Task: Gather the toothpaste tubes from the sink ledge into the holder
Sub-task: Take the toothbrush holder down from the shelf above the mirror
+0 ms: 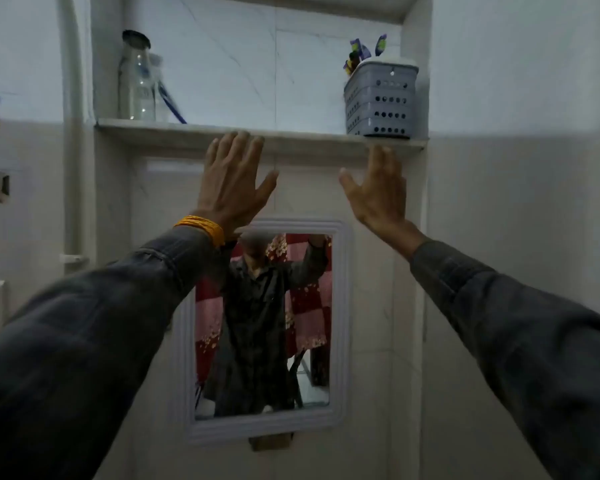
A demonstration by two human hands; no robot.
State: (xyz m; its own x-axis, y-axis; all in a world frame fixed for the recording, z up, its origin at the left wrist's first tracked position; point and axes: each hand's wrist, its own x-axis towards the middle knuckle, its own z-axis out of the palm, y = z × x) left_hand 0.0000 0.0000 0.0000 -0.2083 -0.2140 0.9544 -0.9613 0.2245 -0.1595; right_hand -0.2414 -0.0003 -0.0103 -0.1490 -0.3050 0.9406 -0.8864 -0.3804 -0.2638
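While raised, hands (pixel 234 174) (both) empty.

A home bathroom, by the look of it: pale tiled walls, with a white-framed mirror (pixel 262 327) hung below the raised hands (pixel 234 178). Above their fingertips, a recessed stone shelf (pixel 187 131) carries a perforated grey holder (pixel 380 102) and a glass bottle (pixel 136 77).

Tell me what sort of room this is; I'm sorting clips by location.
Most likely a bathroom: tiled walls, a small mirror on the wall, and a shelf carrying a perforated holder with tubes and brushes sticking out.
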